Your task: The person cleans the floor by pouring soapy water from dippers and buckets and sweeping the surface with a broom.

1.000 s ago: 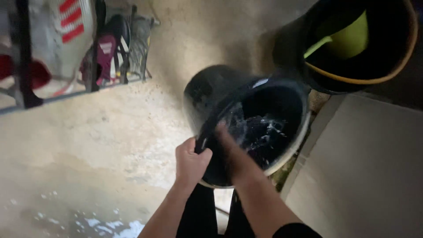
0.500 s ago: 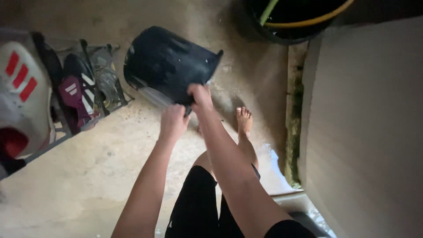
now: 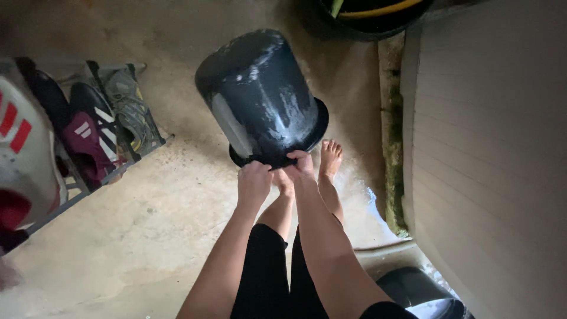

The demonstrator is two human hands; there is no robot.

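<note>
One black plastic bucket (image 3: 260,97) is held upside down above the concrete floor (image 3: 147,236), its base tilted up and away and its rim lowest, nearest the person. The rim is gripped at its near edge by two hands: the left hand (image 3: 254,183) is clenched on the rim to the left, and the right hand (image 3: 301,165) is closed on the rim just beside it, the two hands almost touching. The fingers of both hands are curled over the rim edge; none are released. The bucket's outer wall is seen to be wet, with pale streaks and droplets. Beneath the bucket, one bare foot (image 3: 329,156) is visible on the floor; a second foot cannot be made out, being hidden behind the arms. A wet patch (image 3: 360,201) is noted on the floor just right of the foot. At the left, one wire shoe rack (image 3: 127,156) is recorded, holding at least three shoes: one grey (image 3: 127,103), one black (image 3: 94,106) and one dark red with white stripes (image 3: 82,139); further items at the far left are too blurred to count. At the top edge, one dark tub (image 3: 366,18) with a yellow-green object inside is partly in view. One further dark rounded container (image 3: 413,289) lies at the lower right, next to a pale raised step (image 3: 490,153).
</note>
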